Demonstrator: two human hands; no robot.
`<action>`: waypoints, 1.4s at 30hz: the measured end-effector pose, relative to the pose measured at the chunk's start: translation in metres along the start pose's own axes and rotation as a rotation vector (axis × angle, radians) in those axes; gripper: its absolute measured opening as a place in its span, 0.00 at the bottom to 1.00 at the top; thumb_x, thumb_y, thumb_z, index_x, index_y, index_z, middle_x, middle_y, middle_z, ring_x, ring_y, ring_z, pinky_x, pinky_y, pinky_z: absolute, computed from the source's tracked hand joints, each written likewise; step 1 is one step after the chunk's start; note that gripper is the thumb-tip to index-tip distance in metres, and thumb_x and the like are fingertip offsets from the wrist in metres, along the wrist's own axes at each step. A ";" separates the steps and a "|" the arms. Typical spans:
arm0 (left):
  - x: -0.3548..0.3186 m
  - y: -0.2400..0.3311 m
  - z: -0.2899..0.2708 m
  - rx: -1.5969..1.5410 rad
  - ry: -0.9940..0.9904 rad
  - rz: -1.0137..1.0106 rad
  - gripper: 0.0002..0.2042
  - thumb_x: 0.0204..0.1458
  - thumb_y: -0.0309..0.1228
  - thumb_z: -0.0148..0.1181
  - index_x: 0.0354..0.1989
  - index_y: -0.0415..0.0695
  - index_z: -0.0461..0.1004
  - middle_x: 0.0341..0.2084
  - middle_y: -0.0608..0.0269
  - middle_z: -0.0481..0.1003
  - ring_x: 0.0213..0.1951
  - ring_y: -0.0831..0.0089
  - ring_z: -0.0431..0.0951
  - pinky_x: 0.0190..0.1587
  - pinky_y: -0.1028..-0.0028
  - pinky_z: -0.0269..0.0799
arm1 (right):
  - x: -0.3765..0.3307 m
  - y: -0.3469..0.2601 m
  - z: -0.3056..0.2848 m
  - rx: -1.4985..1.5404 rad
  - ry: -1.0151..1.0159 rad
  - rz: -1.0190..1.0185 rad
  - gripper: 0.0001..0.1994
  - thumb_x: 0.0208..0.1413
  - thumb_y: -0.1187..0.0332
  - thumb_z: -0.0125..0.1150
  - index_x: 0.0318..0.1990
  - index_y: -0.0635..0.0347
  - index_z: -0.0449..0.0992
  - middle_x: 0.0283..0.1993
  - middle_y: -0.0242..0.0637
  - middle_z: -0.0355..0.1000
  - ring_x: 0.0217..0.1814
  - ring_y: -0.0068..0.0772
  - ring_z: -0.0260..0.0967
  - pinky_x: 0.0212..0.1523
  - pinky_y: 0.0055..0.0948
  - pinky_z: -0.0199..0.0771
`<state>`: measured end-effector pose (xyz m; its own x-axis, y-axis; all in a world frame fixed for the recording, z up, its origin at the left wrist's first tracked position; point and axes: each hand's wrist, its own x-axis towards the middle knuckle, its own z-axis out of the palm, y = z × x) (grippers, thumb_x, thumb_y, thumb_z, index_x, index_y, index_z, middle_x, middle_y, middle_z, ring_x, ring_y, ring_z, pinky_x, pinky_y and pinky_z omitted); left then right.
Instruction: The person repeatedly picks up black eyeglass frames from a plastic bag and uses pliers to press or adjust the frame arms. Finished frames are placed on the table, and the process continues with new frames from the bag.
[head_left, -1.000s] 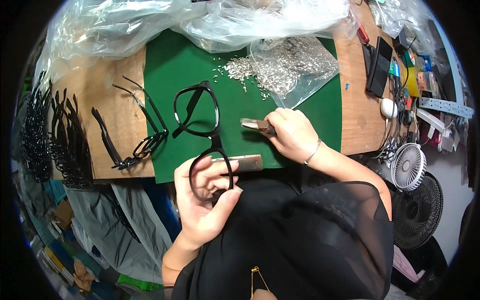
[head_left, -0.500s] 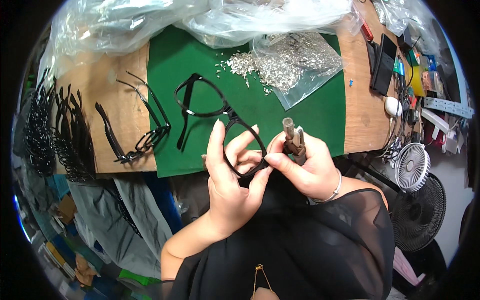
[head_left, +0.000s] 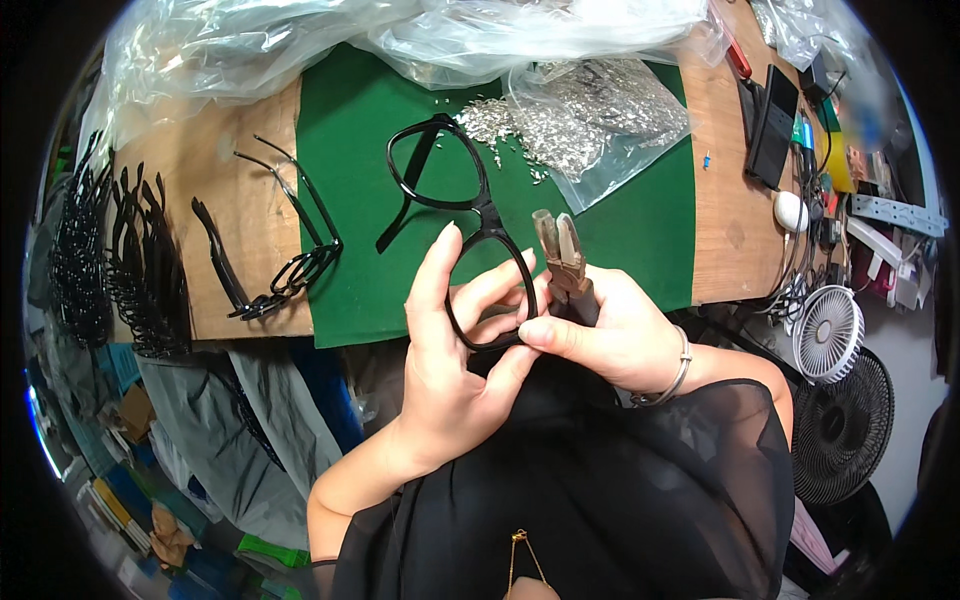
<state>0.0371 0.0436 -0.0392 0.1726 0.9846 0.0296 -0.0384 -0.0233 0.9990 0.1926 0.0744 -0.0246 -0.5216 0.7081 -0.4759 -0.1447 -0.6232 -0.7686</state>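
Note:
A black eyeglass frame is held tilted above the near edge of the green mat. My left hand is closed around its lower rim, fingers behind and through the rim opening, thumb on the near end. My right hand has a pair of pliers in its palm, jaws pointing up and away, slightly parted and off the frame. The right thumb and fingertips press on the rim's lower right edge, beside the left thumb. Only one temple of the frame shows clearly; the other is hidden by my hands.
Small silvery metal pieces lie by a clear bag full of them. At left are two loose black eyeglass frames and stacked frames. Clear plastic sheeting covers the back; a phone, cables and a white fan stand right.
The eyeglass frame has turned more upright, its upper rim moving right. The pliers have tilted leftward in my right hand, and more of their jaws and handles show.

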 end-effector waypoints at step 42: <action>-0.038 -0.012 -0.030 -0.264 0.016 -0.142 0.36 0.45 0.17 0.53 0.59 0.46 0.38 0.43 0.47 0.65 0.27 0.75 0.71 0.29 0.79 0.70 | 0.023 0.013 -0.047 -1.550 0.098 -0.404 0.21 0.45 0.64 0.56 0.46 0.68 0.63 0.51 0.50 0.62 0.35 0.44 0.69 0.35 0.37 0.69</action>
<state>0.0014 0.0113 -0.0532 0.1787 0.9775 -0.1124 -0.2702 0.1586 0.9496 0.2181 0.0980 -0.0652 -0.5999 0.7908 -0.1214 0.7304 0.4794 -0.4866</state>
